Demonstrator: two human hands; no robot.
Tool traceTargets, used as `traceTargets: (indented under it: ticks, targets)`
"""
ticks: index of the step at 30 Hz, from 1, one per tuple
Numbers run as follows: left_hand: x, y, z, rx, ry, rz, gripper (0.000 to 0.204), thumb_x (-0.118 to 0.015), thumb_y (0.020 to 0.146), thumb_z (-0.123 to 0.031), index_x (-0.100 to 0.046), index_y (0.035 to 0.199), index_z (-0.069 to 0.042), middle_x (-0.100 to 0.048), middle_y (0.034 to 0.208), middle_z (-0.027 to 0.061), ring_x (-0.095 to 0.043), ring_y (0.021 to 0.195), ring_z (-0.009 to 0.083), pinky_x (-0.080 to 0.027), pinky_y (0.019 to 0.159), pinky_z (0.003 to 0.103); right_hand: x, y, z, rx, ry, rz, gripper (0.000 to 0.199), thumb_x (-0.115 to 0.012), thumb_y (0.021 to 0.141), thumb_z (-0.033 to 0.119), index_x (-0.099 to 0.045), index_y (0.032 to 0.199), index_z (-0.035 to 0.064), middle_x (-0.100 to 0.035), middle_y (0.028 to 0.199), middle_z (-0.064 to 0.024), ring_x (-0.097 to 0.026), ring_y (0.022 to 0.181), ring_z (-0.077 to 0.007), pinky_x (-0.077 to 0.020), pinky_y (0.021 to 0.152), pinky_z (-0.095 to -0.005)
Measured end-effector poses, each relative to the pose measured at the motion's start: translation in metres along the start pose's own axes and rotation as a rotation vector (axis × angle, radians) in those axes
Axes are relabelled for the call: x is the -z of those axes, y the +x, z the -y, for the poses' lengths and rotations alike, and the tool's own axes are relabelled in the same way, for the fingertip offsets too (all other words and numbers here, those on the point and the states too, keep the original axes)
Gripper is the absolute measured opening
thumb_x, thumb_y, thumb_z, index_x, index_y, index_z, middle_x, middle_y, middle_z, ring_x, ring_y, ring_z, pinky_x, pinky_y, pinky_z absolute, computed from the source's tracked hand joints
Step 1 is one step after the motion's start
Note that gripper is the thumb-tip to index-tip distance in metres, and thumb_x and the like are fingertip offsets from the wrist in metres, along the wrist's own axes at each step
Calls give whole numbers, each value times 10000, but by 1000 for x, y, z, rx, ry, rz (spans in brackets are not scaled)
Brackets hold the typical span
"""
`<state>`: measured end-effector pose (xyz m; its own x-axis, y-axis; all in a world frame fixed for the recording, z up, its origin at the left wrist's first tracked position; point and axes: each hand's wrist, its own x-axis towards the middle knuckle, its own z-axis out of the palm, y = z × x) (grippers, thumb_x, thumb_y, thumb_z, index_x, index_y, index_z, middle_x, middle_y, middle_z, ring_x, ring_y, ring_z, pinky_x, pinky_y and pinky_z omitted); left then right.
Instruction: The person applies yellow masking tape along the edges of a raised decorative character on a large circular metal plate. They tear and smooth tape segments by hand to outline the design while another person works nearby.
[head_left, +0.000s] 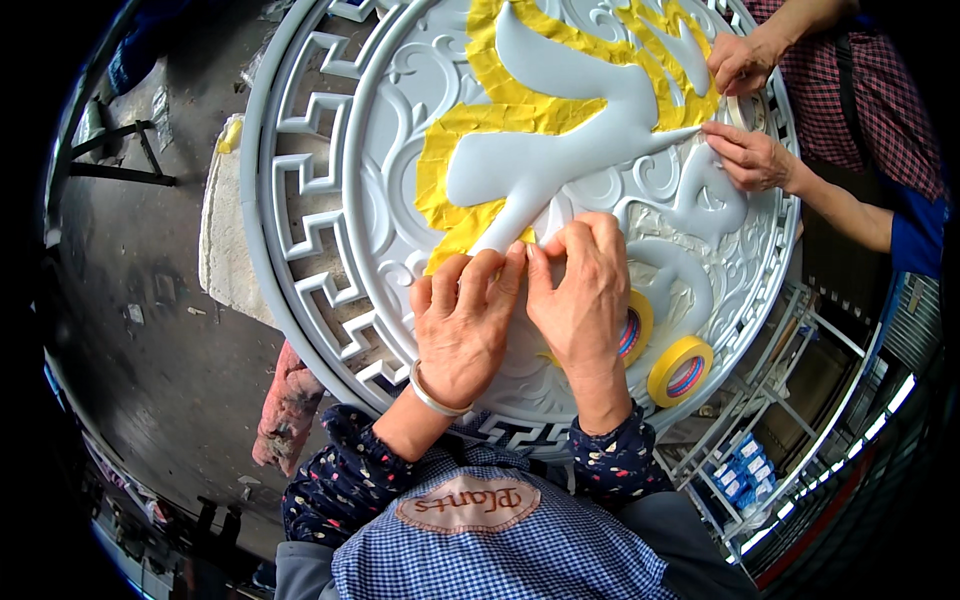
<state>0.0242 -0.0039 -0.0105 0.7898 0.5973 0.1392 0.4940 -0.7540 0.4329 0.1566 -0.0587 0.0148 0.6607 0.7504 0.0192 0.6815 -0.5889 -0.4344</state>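
Tape (435, 165) already edged much of the round panel's (262, 200) upper relief (560, 150), left hand (460, 325) and right hand (580, 295) pinching more between fingers at its near end, bare lower-right shapes (672, 278) apparently left!

The view comes from the left camera of 2 worn on the person's head. It looks down and forward over the checked apron (490, 557). The left hand (462, 322) and right hand (582, 292) are close, near the middle. The big round panel (590, 130) runs off the top. The floor (130, 260) is farther away. The wide lens makes straight edges bend.
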Motion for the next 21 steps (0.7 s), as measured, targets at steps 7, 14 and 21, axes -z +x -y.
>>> traceTargets:
  ticks: [7, 14, 21]
  targets:
    - [1, -1, 3, -1, -41, 11, 582, -665, 848, -102, -660, 1423, -184, -585, 1231, 13, -545, 1167, 268, -409, 950, 428, 37, -13, -15, 5, 116, 90, 246, -729, 837, -15, -693, 1073, 46, -608, 1078, -129, -632, 1034, -331, -493, 894, -456]
    - [1, 0, 1, 18, -52, 34, 579, -682, 849, -105, -664, 1422, -180, -590, 1236, 18, -543, 1168, 279, -406, 970, 436, 33, -30, -18, 296, -143, 190, 476, -645, 851, -15, -728, 1303, 107, -646, 1204, -84, -635, 1107, -287, -481, 963, -442]
    - [7, -1, -1, 26, -68, 41, 582, -727, 831, -127, -675, 1408, -180, -583, 1267, 22, -533, 1194, 280, -403, 988, 441, 45, -22, -20, 301, -78, 224, 459, -647, 871, 9, -700, 1324, 62, -615, 1238, -102, -632, 1137, -271, -487, 958, -436]
